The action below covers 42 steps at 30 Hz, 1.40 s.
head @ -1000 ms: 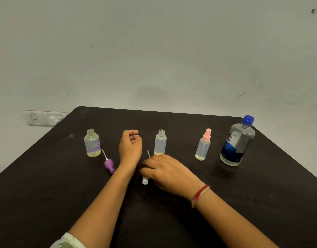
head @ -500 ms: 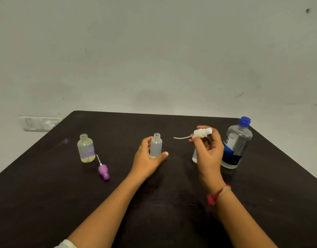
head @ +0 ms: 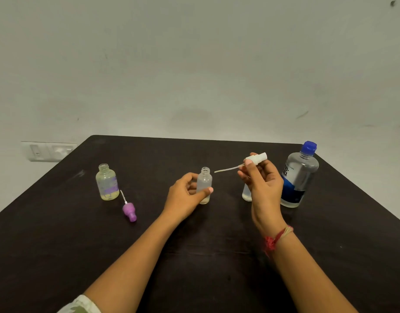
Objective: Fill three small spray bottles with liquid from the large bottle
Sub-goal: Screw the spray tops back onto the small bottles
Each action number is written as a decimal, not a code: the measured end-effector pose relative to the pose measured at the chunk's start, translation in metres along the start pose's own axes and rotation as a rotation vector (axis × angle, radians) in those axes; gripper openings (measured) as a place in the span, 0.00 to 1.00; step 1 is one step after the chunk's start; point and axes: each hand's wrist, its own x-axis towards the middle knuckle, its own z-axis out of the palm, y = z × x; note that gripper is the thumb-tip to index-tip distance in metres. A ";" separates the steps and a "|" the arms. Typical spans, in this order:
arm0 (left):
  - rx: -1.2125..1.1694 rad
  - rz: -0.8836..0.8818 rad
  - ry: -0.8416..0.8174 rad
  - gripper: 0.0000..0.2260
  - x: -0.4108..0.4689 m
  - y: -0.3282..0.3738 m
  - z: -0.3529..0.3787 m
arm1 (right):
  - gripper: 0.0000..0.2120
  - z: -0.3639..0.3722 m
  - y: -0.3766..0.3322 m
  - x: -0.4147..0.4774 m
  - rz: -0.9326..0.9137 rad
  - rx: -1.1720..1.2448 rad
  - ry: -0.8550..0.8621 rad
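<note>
My left hand (head: 185, 195) grips the middle small clear bottle (head: 204, 181), which stands uncapped on the dark table (head: 58, 245). My right hand (head: 263, 181) holds a white spray cap (head: 256, 158) in the air, its thin tube pointing left toward that bottle's mouth. A third small bottle (head: 246, 193) stands mostly hidden behind my right hand. At the left stands an uncapped yellowish bottle with a purple label (head: 107, 185), and its purple spray cap (head: 129, 211) lies beside it. The large water bottle with a blue cap (head: 298, 175) stands at the right, closed.
A white wall switch plate (head: 48, 150) sits beyond the table's left corner. A plain wall rises behind the table's far edge. A red thread band is on my right wrist.
My right hand lifted the white spray cap off the table and raised it to the right. My left hand moved onto the middle bottle and closed around it.
</note>
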 end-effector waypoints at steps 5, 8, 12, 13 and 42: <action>0.050 0.045 -0.100 0.13 -0.006 0.005 0.003 | 0.12 -0.002 -0.002 0.001 -0.032 -0.002 -0.002; 0.076 0.052 -0.115 0.14 -0.007 0.007 0.004 | 0.12 -0.004 -0.001 0.002 -0.039 -0.028 0.000; 0.081 0.052 -0.123 0.13 -0.006 0.007 0.003 | 0.13 -0.005 0.000 0.002 -0.034 -0.056 -0.013; 0.079 0.051 -0.125 0.13 -0.006 0.007 0.003 | 0.12 -0.005 0.000 0.002 -0.036 -0.061 -0.017; 0.083 0.126 -0.283 0.11 -0.012 0.013 0.003 | 0.21 -0.002 0.017 -0.011 -0.119 -0.691 -0.411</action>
